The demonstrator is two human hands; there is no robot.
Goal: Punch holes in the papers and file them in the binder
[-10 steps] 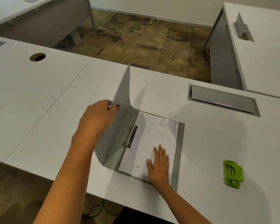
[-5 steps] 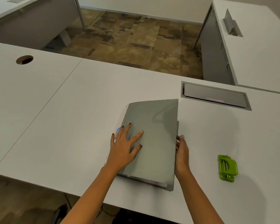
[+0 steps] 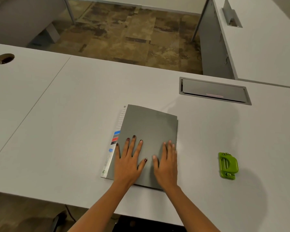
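Both hands, left hand [image 3: 130,162] and right hand [image 3: 167,162], lie flat with fingers straight on the smooth grey cover of the closed rectangular binder [image 3: 149,128] near the matte white desk's [image 3: 57,131] near edge, a glossy green hole punch [image 3: 228,165] well apart on the right.

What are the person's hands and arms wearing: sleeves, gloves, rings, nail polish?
Both forearms are bare to the frame edge: no sleeves, gloves, watch or bracelets show. The left hand has dark maroon polish on most nails, with one nail paler. The right hand has pale nails. No rings are visible.
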